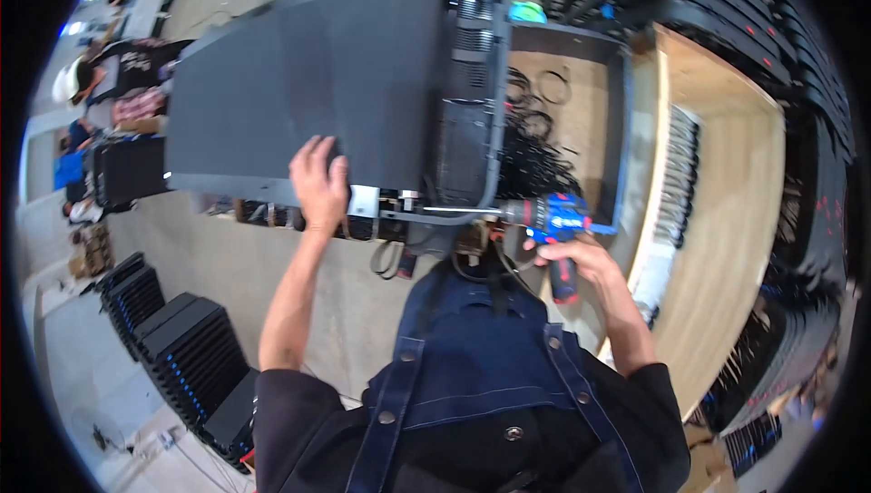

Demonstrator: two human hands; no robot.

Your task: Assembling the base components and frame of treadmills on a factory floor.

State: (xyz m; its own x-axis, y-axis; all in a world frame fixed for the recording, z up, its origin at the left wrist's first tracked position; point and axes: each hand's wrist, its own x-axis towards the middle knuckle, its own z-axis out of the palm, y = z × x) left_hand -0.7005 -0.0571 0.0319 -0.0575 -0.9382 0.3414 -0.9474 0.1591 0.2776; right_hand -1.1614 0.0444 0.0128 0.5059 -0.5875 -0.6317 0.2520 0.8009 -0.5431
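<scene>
A blue and black cordless drill [561, 225] is gripped in my right hand [581, 255]. Its long thin bit [463, 211] points left, reaching the near end of a large machine with a wide dark belt [308, 85], perhaps a treadmill. My left hand [321, 183] lies with fingers spread on the belt's near edge, beside a white plate [365, 200]. To the right of the belt, the machine's grey frame [499, 112] surrounds a dark recess with slotted vents [473, 39]. Whether the bit's tip sits on a screw is too small to tell.
Right of the machine, a blue-edged tray [626, 130] holds black rings and many loose dark screws. Beyond it stands a wooden box [771, 130] with a row of metal parts. Stacked black frames [726, 3] line the far right; dark stacked panels [186, 339] stand lower left. People work at far left.
</scene>
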